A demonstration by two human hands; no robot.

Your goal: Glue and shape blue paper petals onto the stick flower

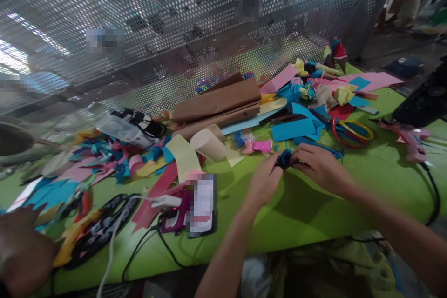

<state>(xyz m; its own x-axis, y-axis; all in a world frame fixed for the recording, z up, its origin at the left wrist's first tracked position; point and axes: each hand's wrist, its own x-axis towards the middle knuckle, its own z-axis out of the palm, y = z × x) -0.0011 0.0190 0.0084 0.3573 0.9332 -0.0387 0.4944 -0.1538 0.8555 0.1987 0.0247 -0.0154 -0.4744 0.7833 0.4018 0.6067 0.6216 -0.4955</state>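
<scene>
A person's left hand (266, 177) and right hand (316, 165), fingers pinching a blue roll (284, 159), seemingly shape it, scissors (344, 134) at its two o'clock.

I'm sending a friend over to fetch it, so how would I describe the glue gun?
On the green table, look right of the person's right hand, past the scissors with red and yellow handles. The glue gun lies there, pink and gun-shaped. Unlike the flat pink paper farther back, it has a black cord running from its handle.
</scene>
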